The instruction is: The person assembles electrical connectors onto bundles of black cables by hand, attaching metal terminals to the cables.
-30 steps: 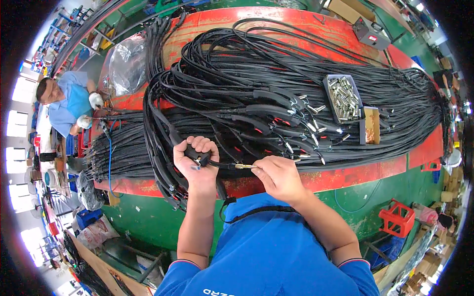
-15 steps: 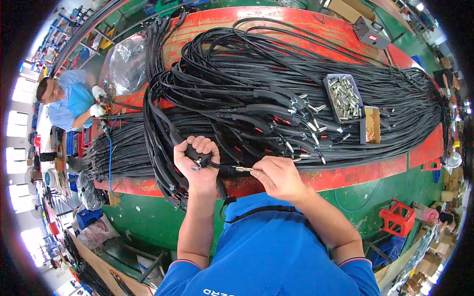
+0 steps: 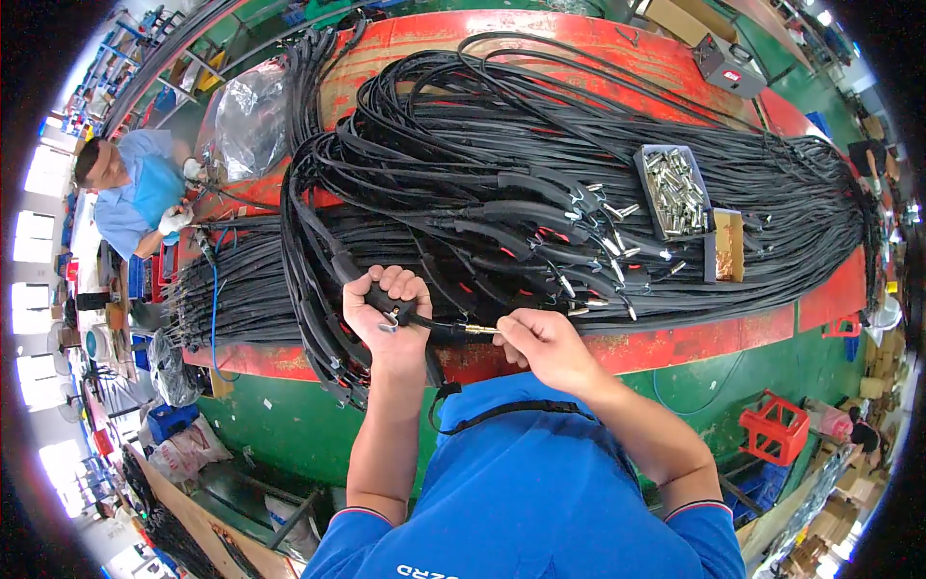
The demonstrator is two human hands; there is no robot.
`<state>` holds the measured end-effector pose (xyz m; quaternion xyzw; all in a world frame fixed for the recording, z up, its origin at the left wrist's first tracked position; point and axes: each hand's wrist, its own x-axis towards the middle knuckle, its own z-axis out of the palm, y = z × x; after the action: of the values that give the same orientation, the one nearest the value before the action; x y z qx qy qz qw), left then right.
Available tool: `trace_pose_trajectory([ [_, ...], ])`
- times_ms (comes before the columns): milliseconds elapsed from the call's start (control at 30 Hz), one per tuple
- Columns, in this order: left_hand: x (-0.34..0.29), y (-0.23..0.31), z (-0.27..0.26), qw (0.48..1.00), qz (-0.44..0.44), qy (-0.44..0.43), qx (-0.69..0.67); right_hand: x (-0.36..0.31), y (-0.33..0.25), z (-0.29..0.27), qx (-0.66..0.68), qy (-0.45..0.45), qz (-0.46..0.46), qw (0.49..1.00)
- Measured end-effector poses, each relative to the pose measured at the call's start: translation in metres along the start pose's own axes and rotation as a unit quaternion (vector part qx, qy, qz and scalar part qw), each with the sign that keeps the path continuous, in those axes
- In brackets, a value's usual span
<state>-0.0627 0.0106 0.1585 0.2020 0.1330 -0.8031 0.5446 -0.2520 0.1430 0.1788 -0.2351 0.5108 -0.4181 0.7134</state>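
Note:
My left hand (image 3: 388, 323) is wrapped around the black handle (image 3: 405, 311) of what looks like a welding torch, a thin metal wire loop showing by its trigger. A short black neck (image 3: 439, 326) runs out of the handle to the right and ends in a slim brass tip (image 3: 477, 329). At the outer end of that tip, my right hand (image 3: 542, 349) pinches with thumb and fingers. Both hands are just above the table's near edge. Beyond them lie several similar torch handles (image 3: 540, 185) with silver ends, on a mass of black cables (image 3: 598, 130).
A box of silver nozzles (image 3: 672, 152) and a small cardboard box (image 3: 711, 256) rest on the cables. The red table (image 3: 424, 43) carries a grey metal device (image 3: 725, 69) at far right. A co-worker (image 3: 135, 198) in gloves stands at the left; a red plastic stool (image 3: 775, 427) is behind right.
My right hand has turned, its thumb now higher and its fingers curled below the brass tip. My left hand has barely moved. The co-worker's gloved hands have shifted.

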Motion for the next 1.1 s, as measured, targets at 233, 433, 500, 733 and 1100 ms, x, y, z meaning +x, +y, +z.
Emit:
trace_pose_trajectory([
  [233,0.0,0.001,0.006,1.0,-0.004,-0.006,-0.003,-0.007,-0.007,-0.003,-0.439,0.129,-0.399,0.795],
  [433,0.0,-0.003,0.01,0.999,-0.038,-0.006,-0.035,0.002,-0.003,-0.004,-0.467,0.122,-0.47,0.739],
  [500,-0.003,0.0,0.012,0.999,-0.031,0.003,-0.03,0.002,-0.002,-0.003,-0.421,0.096,-0.427,0.794],
  [733,0.003,-0.002,0.001,1.0,-0.018,-0.011,0.023,-0.006,0.005,0.001,-0.219,0.059,-0.21,0.951],
  [1100,0.015,-0.018,-0.007,0.998,-0.012,0.0,0.06,0.01,0.021,-0.03,0.101,-0.035,0.031,0.994],
])
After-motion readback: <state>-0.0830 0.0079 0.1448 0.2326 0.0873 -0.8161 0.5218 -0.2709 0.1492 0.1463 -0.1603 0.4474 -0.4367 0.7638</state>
